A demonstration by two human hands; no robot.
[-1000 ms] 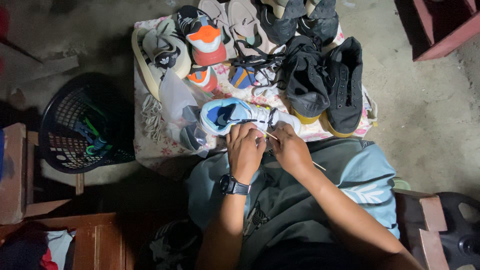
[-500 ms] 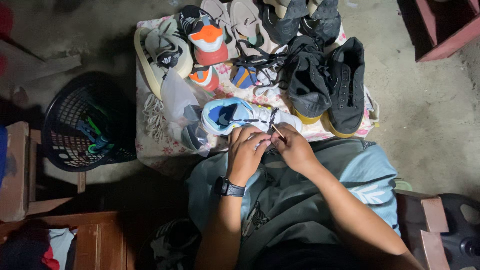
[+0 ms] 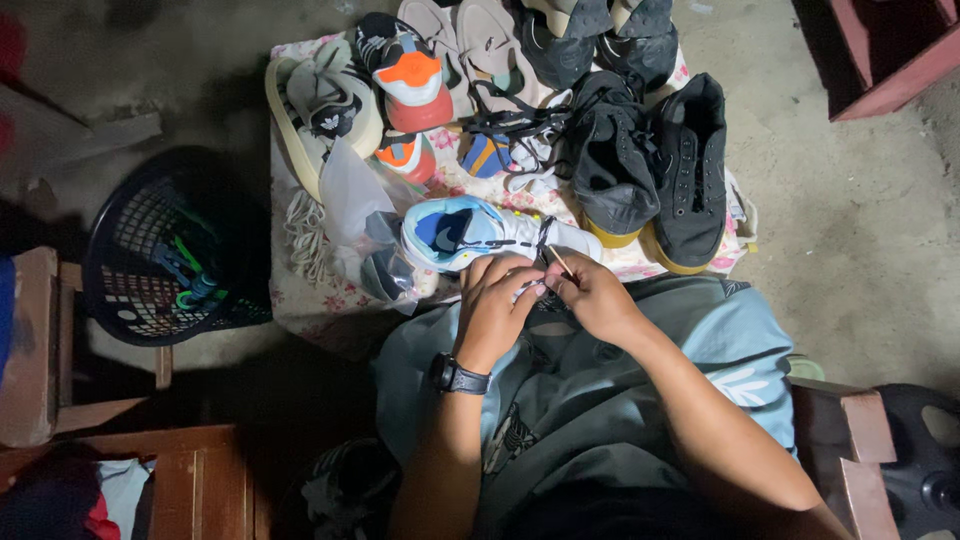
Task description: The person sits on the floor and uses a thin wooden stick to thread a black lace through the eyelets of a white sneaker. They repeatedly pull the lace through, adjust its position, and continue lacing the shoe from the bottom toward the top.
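Beside the clear plastic bag, both hands on a white-and-blue sneaker.

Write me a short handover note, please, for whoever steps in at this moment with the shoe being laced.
Left hand: on the near side of the white and blue shoe, fingers at its lacing.
Right hand: pinching a thin stick beside the dark lace.
The shoe lies on its side at the near edge of the flowered cloth, in front of the black shoes.
Done: a dark lace crosses the shoe near its middle.
Left: how far the lacing goes cannot be made out; loose white laces lie left of a clear bag.
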